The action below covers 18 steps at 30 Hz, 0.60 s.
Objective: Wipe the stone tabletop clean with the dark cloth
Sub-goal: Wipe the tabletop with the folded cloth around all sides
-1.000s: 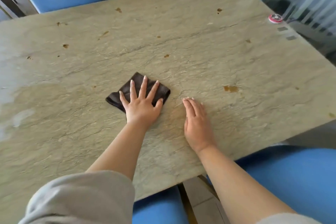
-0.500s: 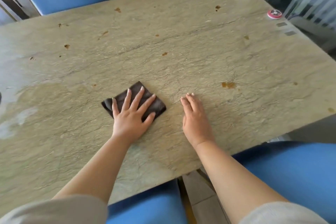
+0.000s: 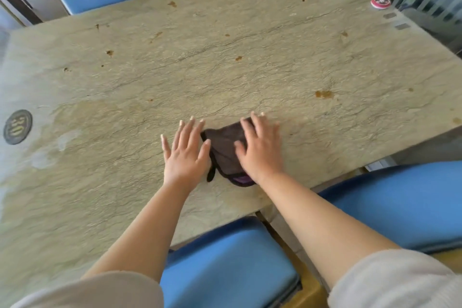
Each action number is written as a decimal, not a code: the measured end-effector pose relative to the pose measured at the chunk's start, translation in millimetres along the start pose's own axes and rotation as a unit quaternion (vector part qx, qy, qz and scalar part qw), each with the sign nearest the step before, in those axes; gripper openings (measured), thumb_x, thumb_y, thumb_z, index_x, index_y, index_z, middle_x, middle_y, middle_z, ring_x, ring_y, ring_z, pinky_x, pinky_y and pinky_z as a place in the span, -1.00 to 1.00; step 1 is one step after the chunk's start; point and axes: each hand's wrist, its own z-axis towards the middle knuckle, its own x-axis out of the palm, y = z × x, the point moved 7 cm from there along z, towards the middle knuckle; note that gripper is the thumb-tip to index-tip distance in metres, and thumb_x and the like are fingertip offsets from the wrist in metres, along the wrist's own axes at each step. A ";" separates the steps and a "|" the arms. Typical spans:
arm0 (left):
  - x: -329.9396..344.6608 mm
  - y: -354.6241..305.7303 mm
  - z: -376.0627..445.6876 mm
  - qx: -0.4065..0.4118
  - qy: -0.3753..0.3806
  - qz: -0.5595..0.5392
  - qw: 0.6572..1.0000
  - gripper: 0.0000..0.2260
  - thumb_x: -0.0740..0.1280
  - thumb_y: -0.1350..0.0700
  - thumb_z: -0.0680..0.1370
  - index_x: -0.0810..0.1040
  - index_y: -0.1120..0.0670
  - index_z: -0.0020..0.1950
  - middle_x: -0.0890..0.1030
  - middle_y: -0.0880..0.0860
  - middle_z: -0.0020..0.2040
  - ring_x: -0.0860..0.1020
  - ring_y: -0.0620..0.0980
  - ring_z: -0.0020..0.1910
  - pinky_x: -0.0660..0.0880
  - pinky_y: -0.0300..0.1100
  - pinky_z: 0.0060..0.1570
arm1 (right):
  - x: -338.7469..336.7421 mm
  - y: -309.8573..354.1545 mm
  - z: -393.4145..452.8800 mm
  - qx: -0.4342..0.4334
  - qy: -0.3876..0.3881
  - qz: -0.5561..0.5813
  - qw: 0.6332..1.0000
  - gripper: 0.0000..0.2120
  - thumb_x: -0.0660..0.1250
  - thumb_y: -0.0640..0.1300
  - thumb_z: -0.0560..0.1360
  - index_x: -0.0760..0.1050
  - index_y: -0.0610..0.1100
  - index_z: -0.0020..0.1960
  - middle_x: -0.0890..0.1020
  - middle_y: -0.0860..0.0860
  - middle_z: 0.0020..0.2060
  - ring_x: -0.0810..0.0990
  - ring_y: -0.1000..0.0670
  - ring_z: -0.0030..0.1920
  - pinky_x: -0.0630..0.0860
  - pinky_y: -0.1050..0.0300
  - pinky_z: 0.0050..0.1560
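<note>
We have just passed the dark cloth (image 3: 226,151) across: half a second ago our left hand (image 3: 186,155) lay flat on it, and now our right hand (image 3: 260,149) covers its right part with fingers straight and spread, pressing it to the stone tabletop (image 3: 250,62). The left hand has slid off to the cloth's left edge, fingers spread flat on the stone, thumb just touching the fabric. The cloth sits near the table's near edge, rumpled, a purple corner showing beneath the right wrist.

We judge the handover sets up strokes toward the right, where a brown stain (image 3: 323,94) lies far-right of the cloth. More brown spots dot the far half, so most wiping remains. A round number plaque (image 3: 17,127) sits at the left edge, a red disc (image 3: 380,2) at the far right.
</note>
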 end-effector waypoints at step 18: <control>11.1 32.4 0.0 -0.056 0.071 -0.029 0.995 -0.36 -0.19 -0.27 0.53 -0.17 -0.08 0.58 -0.28 -0.21 0.54 -0.39 -0.21 0.48 -0.46 0.02 0.43 | 12.4 -34.5 3.6 0.079 0.112 -0.150 0.979 -0.26 -0.37 0.37 0.48 -0.31 -0.03 0.53 -0.27 -0.02 0.53 -0.33 -0.15 0.51 -0.30 -0.18 0.48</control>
